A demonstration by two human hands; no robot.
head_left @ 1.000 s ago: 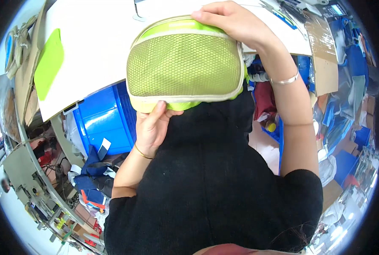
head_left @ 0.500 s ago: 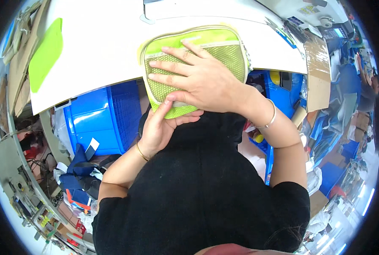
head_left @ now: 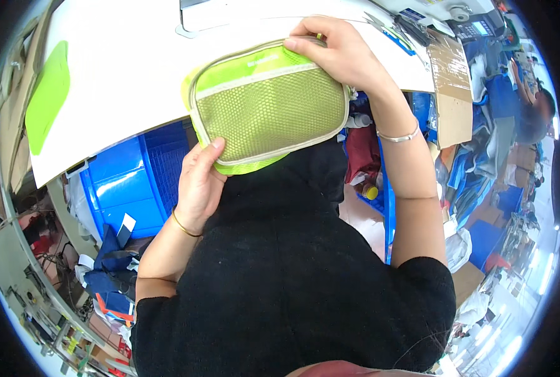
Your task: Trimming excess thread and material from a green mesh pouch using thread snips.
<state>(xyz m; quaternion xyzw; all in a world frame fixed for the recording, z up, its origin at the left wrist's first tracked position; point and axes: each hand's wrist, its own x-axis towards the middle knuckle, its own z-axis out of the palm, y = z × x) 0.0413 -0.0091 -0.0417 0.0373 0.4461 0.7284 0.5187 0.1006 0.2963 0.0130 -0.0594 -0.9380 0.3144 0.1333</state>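
A lime green zippered pouch (head_left: 267, 110) with an olive mesh pocket and pale grey piping is held up at the near edge of the white table (head_left: 116, 63). My left hand (head_left: 198, 182) grips its lower left corner, thumb on the front and fingers mostly hidden behind. My right hand (head_left: 339, 56) is closed on the top right corner, thumb over the front. A flat lime green piece (head_left: 47, 97) lies on the table at the left.
A blue crate (head_left: 113, 188) stands below the table at left, beside dark fabric (head_left: 107, 270). Scissors (head_left: 383, 28), a control panel (head_left: 471, 28) and cardboard (head_left: 451, 113) are at right. Bottles (head_left: 368, 191) sit below. Another person (head_left: 531, 113) is at the far right.
My right hand lay spread across the pouch half a second ago; it has moved up to grip the top right corner. My left hand and the pouch have shifted left.
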